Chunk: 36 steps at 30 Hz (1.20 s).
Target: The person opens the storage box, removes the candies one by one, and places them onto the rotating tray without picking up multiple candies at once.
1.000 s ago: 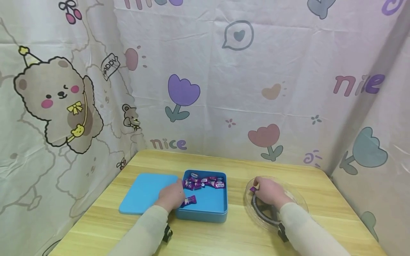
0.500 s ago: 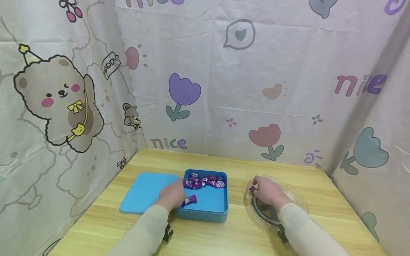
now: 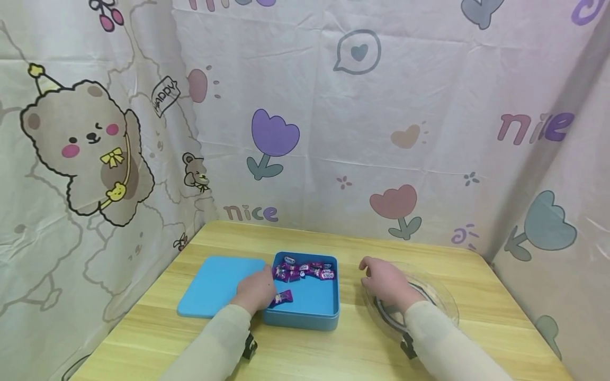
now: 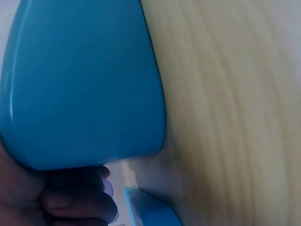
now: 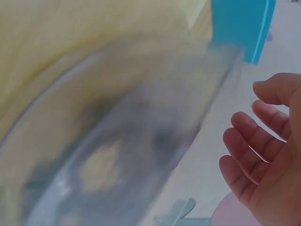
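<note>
A blue rectangular box [image 3: 312, 299] stands on the wooden table. Purple-wrapped candies [image 3: 294, 272] cluster at its back, and one candy [image 3: 283, 297] lies nearer its left wall. My left hand [image 3: 257, 291] grips that left side; the left wrist view shows its curled fingers [image 4: 77, 202] at the box wall [image 4: 84, 84]. Above the left edge of a round clear dish [image 3: 445, 296], my right hand [image 3: 387, 283] has relaxed fingers. The right wrist view shows no candy between those fingers [image 5: 249, 141], beside the blurred dish [image 5: 141, 136].
A flat blue lid [image 3: 214, 288] lies left of the box, behind the left forearm. The dish has a dark ring-shaped pattern or part. Table surface [image 3: 350, 344] separates box and dish. Printed cloth [image 3: 310, 106] hangs behind and at both sides.
My right hand has shifted left and its fingers have loosened. The purple candy seen at its fingertips earlier is out of sight. My left hand stays on the box.
</note>
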Motion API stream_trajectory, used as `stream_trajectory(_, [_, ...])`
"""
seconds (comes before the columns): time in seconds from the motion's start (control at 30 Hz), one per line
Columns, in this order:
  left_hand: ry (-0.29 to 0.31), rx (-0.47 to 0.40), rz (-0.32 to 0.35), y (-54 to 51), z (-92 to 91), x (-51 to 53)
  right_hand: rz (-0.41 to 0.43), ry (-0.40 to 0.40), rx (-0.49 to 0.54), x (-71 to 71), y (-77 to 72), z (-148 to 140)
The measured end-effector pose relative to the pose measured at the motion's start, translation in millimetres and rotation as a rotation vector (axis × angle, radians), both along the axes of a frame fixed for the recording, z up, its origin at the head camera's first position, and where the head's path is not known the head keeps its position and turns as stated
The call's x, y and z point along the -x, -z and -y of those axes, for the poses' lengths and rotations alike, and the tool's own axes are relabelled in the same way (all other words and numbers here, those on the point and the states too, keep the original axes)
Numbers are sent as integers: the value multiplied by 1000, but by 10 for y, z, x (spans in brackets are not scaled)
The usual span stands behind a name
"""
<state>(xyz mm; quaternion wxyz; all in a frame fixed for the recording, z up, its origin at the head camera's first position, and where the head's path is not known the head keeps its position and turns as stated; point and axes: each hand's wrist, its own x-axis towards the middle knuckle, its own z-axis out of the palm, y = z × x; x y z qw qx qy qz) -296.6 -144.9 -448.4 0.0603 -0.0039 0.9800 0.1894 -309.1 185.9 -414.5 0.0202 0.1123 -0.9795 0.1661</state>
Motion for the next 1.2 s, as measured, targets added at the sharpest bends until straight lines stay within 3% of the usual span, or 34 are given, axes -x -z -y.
stream_trajectory(0.37, [7,20,0,12,-18,9,-48,-119,79,-9,-96,536])
stream_trajectory(0.67, [30,29,-19,0,-11,-5,-56,-216,63,-11,-143,950])
stream_trajectory(0.97, [32,44,-33,0,-15,9,-18,-292,21,-73,-117,1279])
stream_trajectory(1.2, [20,43,-22,6,-18,8,20,-306,-9,-62,17,1436])
